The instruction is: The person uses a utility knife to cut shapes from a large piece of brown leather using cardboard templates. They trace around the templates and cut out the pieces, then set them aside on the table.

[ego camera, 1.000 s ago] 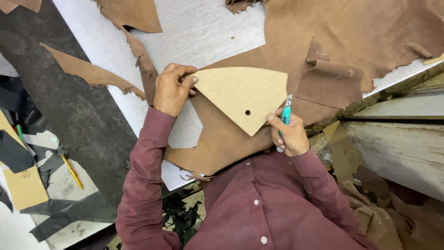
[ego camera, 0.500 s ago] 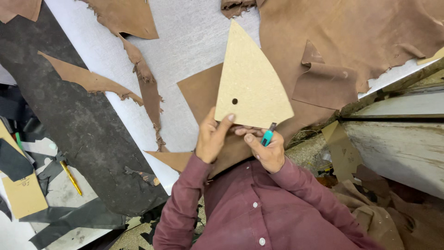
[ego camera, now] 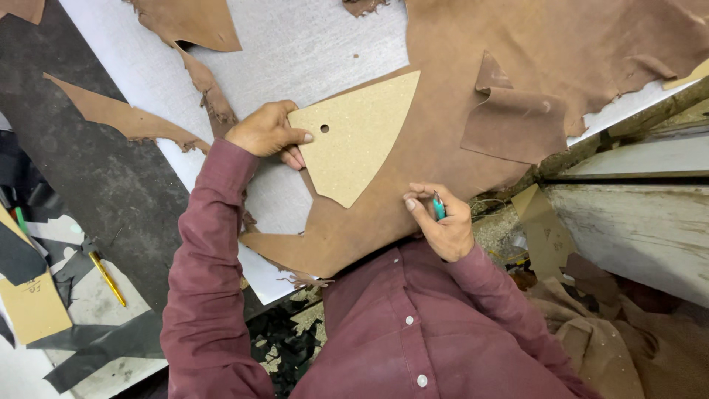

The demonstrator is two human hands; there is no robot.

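The tan, fan-shaped fibreboard template (ego camera: 360,137) with one small round hole now lies flat on the large brown leather hide (ego camera: 517,81) spread over the grey bench (ego camera: 310,44), turned since half a second ago, when it stood up with its point away from the person. The left hand (ego camera: 267,133) pinches its holed corner, thumb on top, while the right hand (ego camera: 441,222), closed around a teal-handled cutting tool (ego camera: 439,207), hovers near the hide's front edge (blade itself hidden). Placement looks settled, so tracing or cutting can begin.
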